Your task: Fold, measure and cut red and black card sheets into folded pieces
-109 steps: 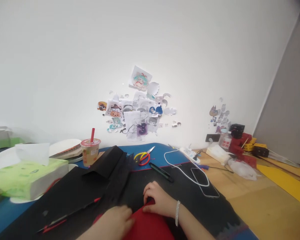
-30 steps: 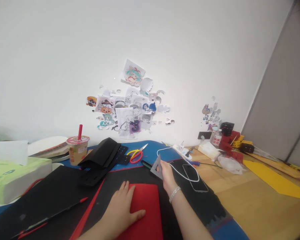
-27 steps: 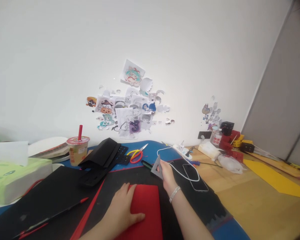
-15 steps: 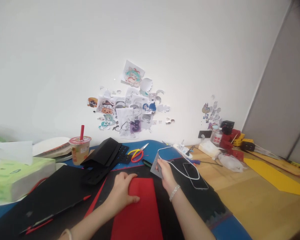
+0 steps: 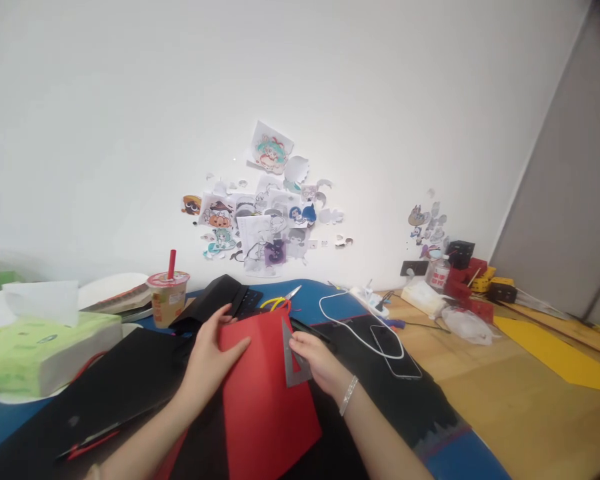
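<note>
My left hand [image 5: 213, 350] grips a sheet of red card [image 5: 260, 393] at its upper left edge, thumb across the front and fingers partly hidden behind. The card is raised at its far end and shows a lengthwise crease. In my right hand [image 5: 317, 363] is a grey set square [image 5: 291, 370] with a triangular cut-out, pinched between thumb and fingers. It overlaps the card's right side; whether they touch I cannot tell. Scissors [image 5: 278, 304] with yellow and red handles lie just beyond the card, partly covered by it.
Folded black card [image 5: 210, 300], a drink cup [image 5: 168, 300] with a red straw and a tissue box [image 5: 50, 353] stand at the left. A pen [image 5: 95, 440] lies on black sheet. To the right are a phone [image 5: 395, 352], a white cable [image 5: 347, 328] and yellow card [image 5: 555, 357].
The red card has been lifted and tilted up at its far end by my left hand. My right hand has brought the set square leftward and nearer, over the card's right side.
</note>
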`<state>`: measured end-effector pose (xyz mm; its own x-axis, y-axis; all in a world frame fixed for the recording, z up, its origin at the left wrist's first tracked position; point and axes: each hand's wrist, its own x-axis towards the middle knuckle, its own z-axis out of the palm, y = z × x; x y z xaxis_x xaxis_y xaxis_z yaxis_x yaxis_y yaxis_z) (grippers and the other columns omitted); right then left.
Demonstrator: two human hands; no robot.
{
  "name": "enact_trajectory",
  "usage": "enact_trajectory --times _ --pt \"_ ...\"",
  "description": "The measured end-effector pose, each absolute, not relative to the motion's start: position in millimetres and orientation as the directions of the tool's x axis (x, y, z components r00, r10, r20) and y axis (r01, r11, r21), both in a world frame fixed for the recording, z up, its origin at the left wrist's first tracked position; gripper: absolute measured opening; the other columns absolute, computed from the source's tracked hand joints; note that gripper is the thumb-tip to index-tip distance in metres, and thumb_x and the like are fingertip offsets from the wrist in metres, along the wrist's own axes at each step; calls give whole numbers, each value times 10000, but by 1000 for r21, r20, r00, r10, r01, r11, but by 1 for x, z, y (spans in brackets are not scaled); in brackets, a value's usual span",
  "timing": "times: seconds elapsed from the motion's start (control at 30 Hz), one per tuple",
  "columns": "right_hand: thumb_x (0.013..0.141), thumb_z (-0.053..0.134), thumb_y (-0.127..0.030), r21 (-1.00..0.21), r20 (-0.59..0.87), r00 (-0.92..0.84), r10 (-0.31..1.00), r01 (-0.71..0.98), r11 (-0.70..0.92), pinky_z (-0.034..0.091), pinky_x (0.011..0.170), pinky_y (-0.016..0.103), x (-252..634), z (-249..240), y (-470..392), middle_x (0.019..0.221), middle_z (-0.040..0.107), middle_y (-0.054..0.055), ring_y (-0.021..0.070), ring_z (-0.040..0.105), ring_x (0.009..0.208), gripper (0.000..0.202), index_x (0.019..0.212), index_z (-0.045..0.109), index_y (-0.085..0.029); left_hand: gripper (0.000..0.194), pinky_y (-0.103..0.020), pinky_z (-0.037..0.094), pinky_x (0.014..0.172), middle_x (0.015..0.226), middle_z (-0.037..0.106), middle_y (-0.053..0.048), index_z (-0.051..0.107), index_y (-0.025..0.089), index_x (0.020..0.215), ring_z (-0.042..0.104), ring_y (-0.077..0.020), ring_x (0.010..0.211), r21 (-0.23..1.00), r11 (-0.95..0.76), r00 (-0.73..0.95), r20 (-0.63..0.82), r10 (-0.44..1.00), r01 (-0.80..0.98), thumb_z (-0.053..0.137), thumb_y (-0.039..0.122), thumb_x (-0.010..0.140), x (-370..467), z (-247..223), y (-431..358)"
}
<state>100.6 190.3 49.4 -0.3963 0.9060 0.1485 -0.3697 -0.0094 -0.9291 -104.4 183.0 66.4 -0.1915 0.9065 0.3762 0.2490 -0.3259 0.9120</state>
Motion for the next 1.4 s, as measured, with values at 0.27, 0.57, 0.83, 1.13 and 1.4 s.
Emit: enact_trajectory --times 0.27,0.57,0.83,1.13,1.4 --pt "709 676 -473 -885 213 -279 937 -461 64 460 705 305 81 35 187 729 653 0 165 606 666 298 797 615 -196 615 -439 513 828 1007 698 -132 572 159 1095 647 -321 939 969 182 267 -133 954 -165 720 494 601 -89 65 117" --pt "722 666 -471 -872 251 -262 932 -479 100 464 680 312 73 43 172 803 681 37 202 627 733 295 821 629 -196 642 -471 508 832 948 720 -118 625 184 1010 660 -338 893 936 139 98 -113 989 -324 820 440 455 -87 41 113" --pt "779 634 -411 -851 300 -238 924 -504 147 462 742 319 78 61 162 914 677 56 211 622 829 246 899 641 -197 594 -455 515 840 1001 710 -90 623 209 1004 630 -337 972 957 81 41 -73 997 -278 822 397 477 -94 42 111" --pt "738 677 -401 -877 271 -130 954 -443 189 457 624 283 79 61 161 693 652 12 163 580 609 224 768 658 -181 548 -454 529 800 954 720 -104 672 189 936 626 -361 967 959 118 67 -104 992 -258 821 409 457 -97 58 105" --pt "793 623 -363 -859 297 -27 954 -445 255 428 605 249 65 69 139 700 619 5 136 519 618 200 753 631 -167 562 -438 485 874 990 709 -117 635 155 1049 664 -309 888 952 96 74 -78 994 -289 764 445 586 -101 73 104"
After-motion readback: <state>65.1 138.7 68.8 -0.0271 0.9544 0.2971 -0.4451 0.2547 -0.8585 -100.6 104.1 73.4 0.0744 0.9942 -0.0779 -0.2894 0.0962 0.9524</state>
